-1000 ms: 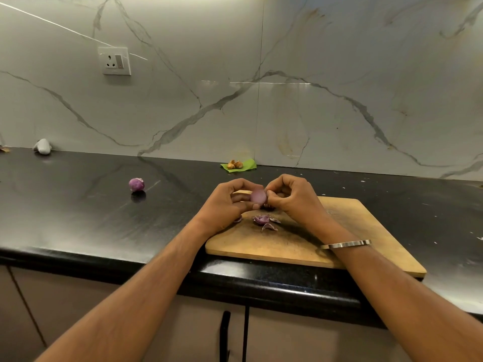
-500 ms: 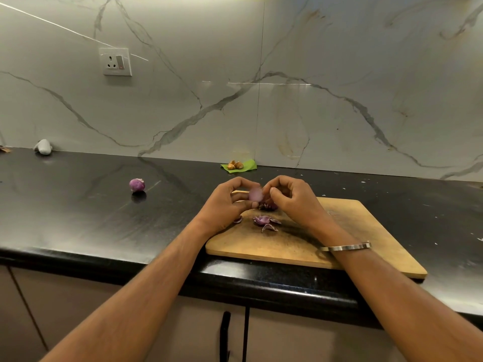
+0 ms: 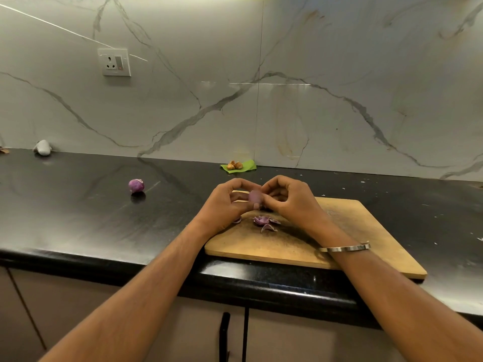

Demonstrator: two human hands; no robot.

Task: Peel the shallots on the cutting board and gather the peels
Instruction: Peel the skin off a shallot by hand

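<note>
A small pale purple shallot (image 3: 254, 196) is held just above the far left corner of the wooden cutting board (image 3: 339, 231). My left hand (image 3: 224, 202) pinches it from the left and my right hand (image 3: 290, 199) pinches it from the right, fingers curled. Loose purple peels (image 3: 265, 222) lie on the board right below my hands. One more peel scrap (image 3: 237, 220) peeks out beside my left wrist. A second shallot (image 3: 136, 185), purple and round, sits alone on the black counter to the left.
The black counter (image 3: 78, 218) runs wall to wall, its front edge just before the board. A green leaf with brown bits (image 3: 238, 166) lies against the marble backsplash. A grey lump (image 3: 42, 147) sits far left. A wall socket (image 3: 114, 62) is above.
Both hands stay at the same spot over the board. The shallot has turned a little between the fingertips. Peels on the board are unchanged.
</note>
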